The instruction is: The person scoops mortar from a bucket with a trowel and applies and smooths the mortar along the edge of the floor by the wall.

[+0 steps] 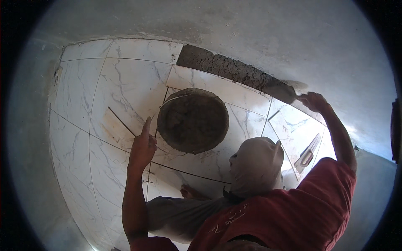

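At the wall's foot, my right hand is closed round the handle of a trowel. Its blade, partly blurred, lies against the right end of a strip of wet grey mortar. My left hand is just left of a round bucket, one finger stretched forward and the others partly bent. Nothing shows in that hand; whether it touches the bucket is unclear. Dark grey mortar sits inside the bucket, and its thin wire handle leans over the left rim.
White grey-veined tiles cover the floor. A flat trowel lies on tiles at the right. A thin dark strip lies left of the bucket. Grey plastered walls border the floor. My bare foot rests near the bucket.
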{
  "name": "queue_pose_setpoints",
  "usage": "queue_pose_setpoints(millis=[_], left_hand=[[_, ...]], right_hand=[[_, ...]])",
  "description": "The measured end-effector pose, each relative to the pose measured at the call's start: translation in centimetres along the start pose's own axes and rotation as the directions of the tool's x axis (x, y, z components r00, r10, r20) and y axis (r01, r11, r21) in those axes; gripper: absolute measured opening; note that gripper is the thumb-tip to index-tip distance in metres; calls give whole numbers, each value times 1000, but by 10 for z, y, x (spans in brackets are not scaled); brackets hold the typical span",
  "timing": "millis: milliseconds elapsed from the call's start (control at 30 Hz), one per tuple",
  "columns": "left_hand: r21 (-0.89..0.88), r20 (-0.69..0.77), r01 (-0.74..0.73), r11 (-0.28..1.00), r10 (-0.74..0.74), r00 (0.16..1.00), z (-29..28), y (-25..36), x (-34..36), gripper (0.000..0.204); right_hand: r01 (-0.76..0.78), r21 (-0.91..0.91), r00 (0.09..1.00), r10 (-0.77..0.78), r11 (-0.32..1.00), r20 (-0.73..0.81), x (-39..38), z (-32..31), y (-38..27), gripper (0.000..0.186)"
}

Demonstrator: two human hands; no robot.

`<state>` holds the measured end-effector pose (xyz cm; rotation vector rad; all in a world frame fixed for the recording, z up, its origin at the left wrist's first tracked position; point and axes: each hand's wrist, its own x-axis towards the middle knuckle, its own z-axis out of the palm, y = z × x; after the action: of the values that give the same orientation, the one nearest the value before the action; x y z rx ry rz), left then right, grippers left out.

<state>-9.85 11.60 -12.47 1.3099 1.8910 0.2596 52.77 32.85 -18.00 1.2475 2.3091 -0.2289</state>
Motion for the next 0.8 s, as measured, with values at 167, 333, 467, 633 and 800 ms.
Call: queue_pose_setpoints(millis=[167, 333, 467, 633, 800], left_hand=[[-29, -16, -9, 1000, 9, 1000, 2, 5, 3, 79], [20, -20, -6, 1000, 7, 1000, 1, -5, 2, 78], [42, -40, -32, 999, 34, 999, 2, 7, -4, 77], [54, -34, -20, 998, 22, 999, 4, 7, -1, 76], [6, -20, -6, 1000, 6, 1000, 1, 2, -6, 75]], right_hand=[[-95, 23, 992, 97, 995, -85, -29, 16, -11, 37], [84, 376, 942, 49, 923, -331, 76, 2, -167, 43], [22, 360, 917, 124, 933, -379, 165, -13, -231, 48], [-29, 355, 931, 154, 935, -331, 205, 5, -255, 49], [-21, 505, 900, 235, 863, -366, 150, 40, -224, 52]])
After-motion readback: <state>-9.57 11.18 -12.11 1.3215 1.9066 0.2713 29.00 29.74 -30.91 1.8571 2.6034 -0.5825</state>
